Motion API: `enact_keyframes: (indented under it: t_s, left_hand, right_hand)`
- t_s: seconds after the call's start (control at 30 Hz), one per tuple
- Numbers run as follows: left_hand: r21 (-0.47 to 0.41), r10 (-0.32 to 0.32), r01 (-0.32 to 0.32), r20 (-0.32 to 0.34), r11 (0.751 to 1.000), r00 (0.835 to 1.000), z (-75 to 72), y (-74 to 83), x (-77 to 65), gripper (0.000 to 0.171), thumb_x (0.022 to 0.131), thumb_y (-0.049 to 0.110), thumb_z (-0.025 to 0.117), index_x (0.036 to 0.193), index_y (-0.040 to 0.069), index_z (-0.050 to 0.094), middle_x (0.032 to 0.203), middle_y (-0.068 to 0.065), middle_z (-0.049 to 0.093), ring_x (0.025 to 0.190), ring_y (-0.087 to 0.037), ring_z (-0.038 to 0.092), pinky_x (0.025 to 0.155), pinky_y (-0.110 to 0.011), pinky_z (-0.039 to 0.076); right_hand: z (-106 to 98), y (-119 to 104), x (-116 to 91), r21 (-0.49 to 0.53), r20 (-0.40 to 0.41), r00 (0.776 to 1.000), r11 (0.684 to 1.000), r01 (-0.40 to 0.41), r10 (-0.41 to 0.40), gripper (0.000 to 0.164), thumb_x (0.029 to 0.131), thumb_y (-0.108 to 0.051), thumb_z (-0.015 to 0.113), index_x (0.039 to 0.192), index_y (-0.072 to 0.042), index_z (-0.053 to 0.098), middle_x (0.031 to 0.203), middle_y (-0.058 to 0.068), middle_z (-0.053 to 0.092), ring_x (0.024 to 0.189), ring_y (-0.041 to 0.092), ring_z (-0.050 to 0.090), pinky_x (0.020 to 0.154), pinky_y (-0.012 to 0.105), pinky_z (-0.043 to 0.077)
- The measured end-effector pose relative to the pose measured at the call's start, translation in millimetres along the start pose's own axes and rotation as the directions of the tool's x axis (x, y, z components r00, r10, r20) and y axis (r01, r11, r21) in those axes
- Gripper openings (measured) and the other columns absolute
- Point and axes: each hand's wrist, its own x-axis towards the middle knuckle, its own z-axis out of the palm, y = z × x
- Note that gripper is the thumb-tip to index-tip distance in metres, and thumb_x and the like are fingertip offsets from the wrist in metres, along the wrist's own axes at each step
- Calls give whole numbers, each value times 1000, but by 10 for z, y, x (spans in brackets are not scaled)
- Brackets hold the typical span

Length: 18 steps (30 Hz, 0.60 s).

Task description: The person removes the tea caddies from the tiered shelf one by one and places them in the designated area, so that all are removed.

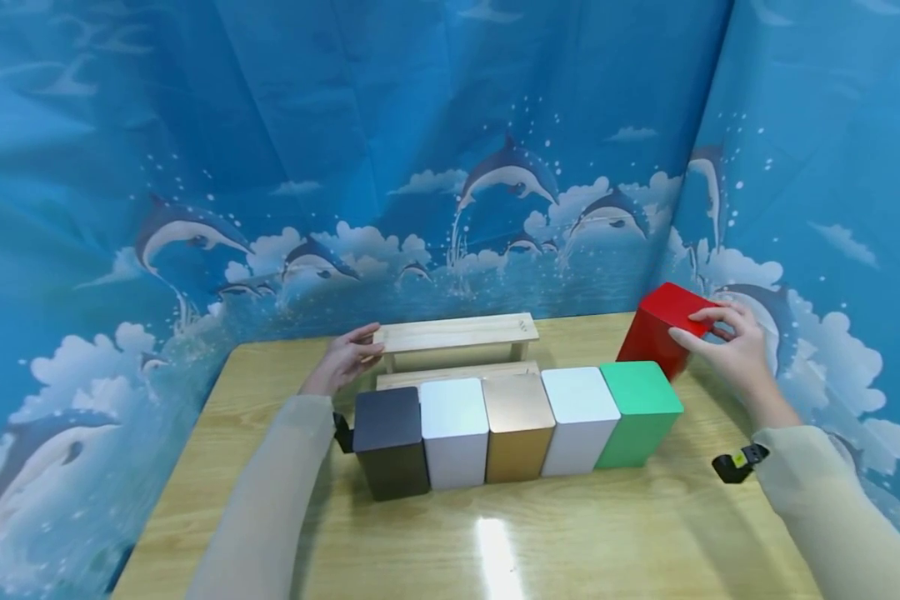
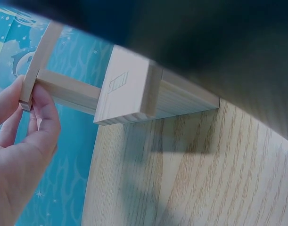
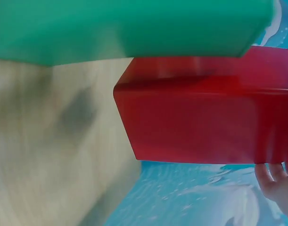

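My left hand (image 1: 342, 360) pinches the left end of a light wooden rack (image 1: 453, 334) between thumb and fingers. In the left wrist view, the fingers are around the end of its upper slat (image 2: 42, 61). At the right, my right hand (image 1: 738, 340) grips a red box (image 1: 656, 332) near its top, thumb on the near side. The red box leans and stands behind a green box (image 1: 640, 417). In the right wrist view its lower end (image 3: 125, 125) appears off the tabletop, and the fingertips (image 3: 274, 172) lie along one side.
In front of the rack, a row on the wooden table (image 1: 570, 533) holds a black box (image 1: 390, 442), a white box (image 1: 455, 433), a gold box (image 1: 519, 425), another white box (image 1: 581, 421) and the green one. Blue dolphin-print curtains (image 1: 420, 125) enclose the back and sides.
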Motion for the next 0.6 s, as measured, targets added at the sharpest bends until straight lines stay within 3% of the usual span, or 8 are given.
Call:
enact_keyframes:
  t_s: [0.17, 0.23, 0.47, 0.6]
  left_hand:
    - [13, 18, -18, -11, 1000, 1000, -32, -60, 66, 62, 89, -3, 58, 144, 15, 37, 153, -7, 17, 131, -25, 33, 103, -42, 35]
    - [26, 22, -21, -18, 999, 1000, -38, -85, 87, 62, 89, -2, 59, 144, 16, 38, 152, -6, 18, 130, -25, 35, 103, -41, 37]
    - [40, 26, -25, -42, 999, 999, -46, -123, 120, 61, 88, -1, 61, 142, 18, 40, 152, -6, 19, 130, -24, 34, 101, -39, 39]
    - [24, 16, -15, -45, 1000, 999, -55, -93, 114, 62, 88, -2, 60, 142, 18, 40, 152, -5, 19, 131, -23, 33, 100, -39, 40]
  right_hand:
    - [0, 173, -136, -5, 14, 997, 997, -73, 73, 48, 82, -36, 70, 113, -3, 57, 144, 10, 24, 124, 33, 28, 71, 13, 44]
    - [4, 237, -196, -15, -1, 997, 997, -73, 73, 47, 82, -36, 71, 111, -2, 57, 143, 10, 25, 124, 33, 28, 72, 14, 43]
    - [78, 432, -410, -19, -82, 997, 1000, -16, 14, 37, 81, -26, 73, 102, 2, 58, 132, 11, 31, 118, 15, 27, 83, 19, 39]
    - [112, 504, -512, -14, -104, 994, 999, -31, 29, 36, 80, -25, 74, 99, 2, 59, 129, 10, 32, 114, 8, 27, 83, 21, 38]
